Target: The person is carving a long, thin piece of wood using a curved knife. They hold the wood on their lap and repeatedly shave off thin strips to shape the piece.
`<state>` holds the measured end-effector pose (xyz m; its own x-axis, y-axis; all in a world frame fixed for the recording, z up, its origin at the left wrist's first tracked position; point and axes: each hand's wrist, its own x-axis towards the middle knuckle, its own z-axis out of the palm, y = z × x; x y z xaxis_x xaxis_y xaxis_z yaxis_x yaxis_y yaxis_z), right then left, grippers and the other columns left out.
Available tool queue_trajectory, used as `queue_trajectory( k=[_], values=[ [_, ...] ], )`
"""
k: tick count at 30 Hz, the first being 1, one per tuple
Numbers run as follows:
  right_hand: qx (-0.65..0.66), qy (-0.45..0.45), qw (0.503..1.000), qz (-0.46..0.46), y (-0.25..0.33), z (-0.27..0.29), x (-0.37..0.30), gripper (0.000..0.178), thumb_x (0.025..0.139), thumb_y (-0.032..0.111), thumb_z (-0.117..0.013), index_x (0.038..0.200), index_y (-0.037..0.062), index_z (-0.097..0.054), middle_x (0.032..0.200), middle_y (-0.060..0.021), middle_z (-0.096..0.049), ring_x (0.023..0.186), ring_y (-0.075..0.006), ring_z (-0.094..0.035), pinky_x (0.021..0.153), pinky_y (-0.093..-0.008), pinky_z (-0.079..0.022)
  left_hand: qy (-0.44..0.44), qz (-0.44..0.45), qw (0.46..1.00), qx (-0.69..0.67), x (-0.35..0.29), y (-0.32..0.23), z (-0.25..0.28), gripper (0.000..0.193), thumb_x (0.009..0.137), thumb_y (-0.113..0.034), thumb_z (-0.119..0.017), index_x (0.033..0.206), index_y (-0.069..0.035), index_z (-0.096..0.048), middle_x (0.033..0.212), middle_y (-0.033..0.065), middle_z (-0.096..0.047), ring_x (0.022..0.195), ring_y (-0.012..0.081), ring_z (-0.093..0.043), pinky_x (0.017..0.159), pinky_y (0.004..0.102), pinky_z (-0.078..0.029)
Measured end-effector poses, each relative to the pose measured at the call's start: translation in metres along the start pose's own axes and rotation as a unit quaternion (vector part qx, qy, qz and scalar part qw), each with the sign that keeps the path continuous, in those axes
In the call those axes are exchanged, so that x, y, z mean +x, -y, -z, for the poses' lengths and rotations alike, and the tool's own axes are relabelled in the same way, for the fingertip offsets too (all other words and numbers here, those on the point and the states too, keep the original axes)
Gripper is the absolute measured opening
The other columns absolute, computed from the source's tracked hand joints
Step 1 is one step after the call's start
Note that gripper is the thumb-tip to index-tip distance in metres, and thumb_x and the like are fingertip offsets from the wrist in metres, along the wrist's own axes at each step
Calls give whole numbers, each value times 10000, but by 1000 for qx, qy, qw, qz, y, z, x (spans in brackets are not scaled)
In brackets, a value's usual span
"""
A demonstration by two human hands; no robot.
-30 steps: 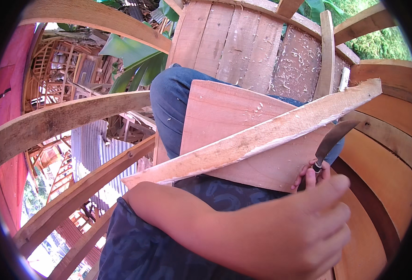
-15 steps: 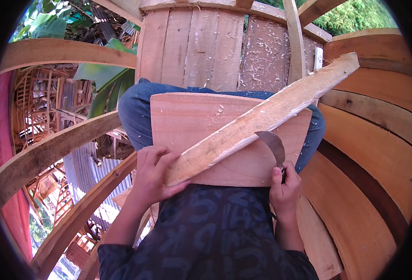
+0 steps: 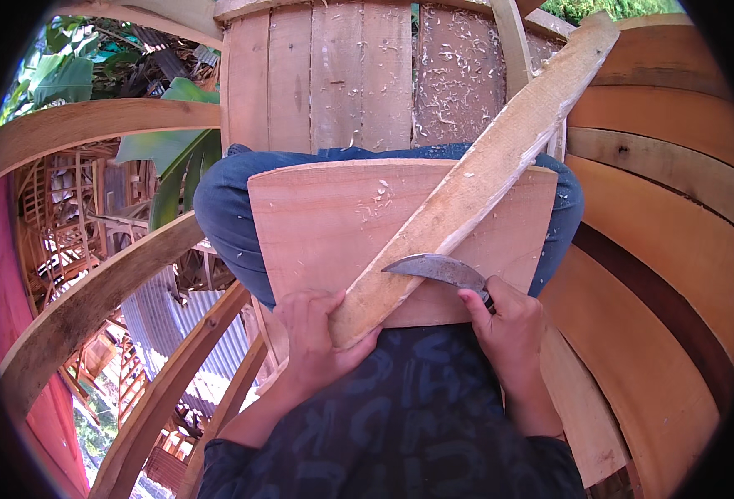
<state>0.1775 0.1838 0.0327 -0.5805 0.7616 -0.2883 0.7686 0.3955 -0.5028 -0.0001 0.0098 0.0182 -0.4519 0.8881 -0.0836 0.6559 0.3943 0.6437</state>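
Note:
A long pale slat (image 3: 500, 158) with a whitish shaved edge slants from my left hand up to the far right. My left hand (image 3: 313, 328) is closed around its near end, thumb below and fingers along the other side. A knife with a curved, sickle-like blade (image 3: 442, 269) is gripped in my right hand (image 3: 504, 324), thumb along its handle. The blade points left and lies across the slat's lower part; whether it bites into the edge, I cannot tell. Under both, a flat wooden board (image 3: 325, 224) rests on my lap, with a few curled shavings on it.
Ahead is a plank floor (image 3: 333, 75) strewn with shavings. Curved wooden planking (image 3: 658, 266) rises on my right. Bent timber ribs (image 3: 101, 291) stand at my left, with corrugated metal sheets (image 3: 209, 333) and stacked wood beyond. My jeans-clad legs (image 3: 229, 208) flank the board.
The knife has swung left and down along the slat toward my left hand, its blade now nearly level. The slat stands at a steeper angle, and its near end has shifted right.

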Motion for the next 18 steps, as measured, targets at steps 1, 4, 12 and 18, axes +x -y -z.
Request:
queue_trajectory(
  k=[1, 4, 12, 18],
  values=[
    [-16, -4, 1000, 6, -1, 1, 1, 468, 804, 403, -720, 610, 47, -486, 531, -130, -481, 490, -324, -543, 443, -401, -398, -1, 1, 1000, 9, -1, -1, -1, 610, 615, -247, -852, 1083, -5, -545, 976, 141, -525, 901, 293, -500, 811, 402, -323],
    [-49, -24, 998, 29, -7, 6, 7, 499, 785, 453, -716, 596, 55, -482, 524, -121, -475, 483, -318, -536, 435, -395, -391, 11, 8, 1000, 15, -3, -2, 1, 674, 577, -199, -867, 1113, -18, -500, 998, 131, -524, 955, 291, -469, 842, 411, -328],
    [-60, -107, 992, 36, -33, 0, 23, 522, 782, 485, -711, 597, 47, -495, 521, -139, -468, 476, -324, -510, 446, -388, -381, 9, 18, 1000, -2, -1, -1, 0, 649, 612, -251, -856, 1117, -25, -517, 1018, 137, -522, 960, 296, -481, 846, 419, -315],
    [-2, -224, 967, -123, -92, 49, 45, 514, 913, 426, -615, 717, -42, -536, 523, -89, -319, 504, -162, -297, 466, -339, -269, 9, 32, 999, 13, -4, 2, -2, 622, 613, -281, -838, 1099, -41, -532, 1002, 111, -524, 936, 276, -488, 834, 405, -317]
  ],
)
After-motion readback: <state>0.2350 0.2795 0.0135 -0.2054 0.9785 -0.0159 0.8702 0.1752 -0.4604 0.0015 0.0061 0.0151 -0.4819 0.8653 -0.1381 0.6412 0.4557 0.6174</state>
